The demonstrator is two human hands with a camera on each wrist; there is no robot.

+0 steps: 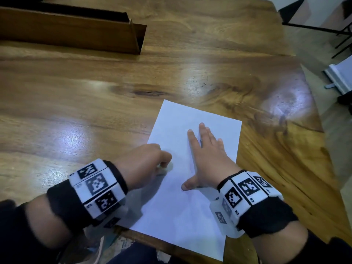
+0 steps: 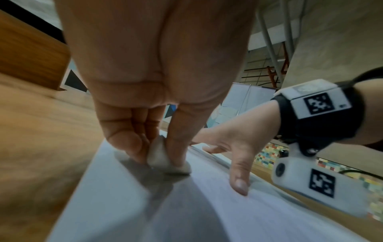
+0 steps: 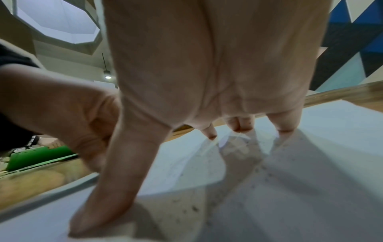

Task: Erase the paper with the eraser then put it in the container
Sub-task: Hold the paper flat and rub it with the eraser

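Note:
A white sheet of paper (image 1: 179,202) lies near the table's front edge. My left hand (image 1: 146,162) pinches a small white eraser (image 2: 163,157) between thumb and fingers and presses it onto the paper's left part (image 2: 116,204). In the head view the eraser (image 1: 162,171) barely shows under the fingers. My right hand (image 1: 205,155) lies flat on the paper, fingers spread, holding it down; its thumb (image 3: 107,188) and fingertips (image 3: 286,126) press the sheet (image 3: 311,196). A long wooden container (image 1: 72,29) stands at the back left.
The wooden table (image 1: 95,101) stretches bare between the paper and the container. Its right edge (image 1: 323,149) runs diagonally close to the paper. Dark eraser crumbs (image 3: 259,172) dot the sheet near my right hand.

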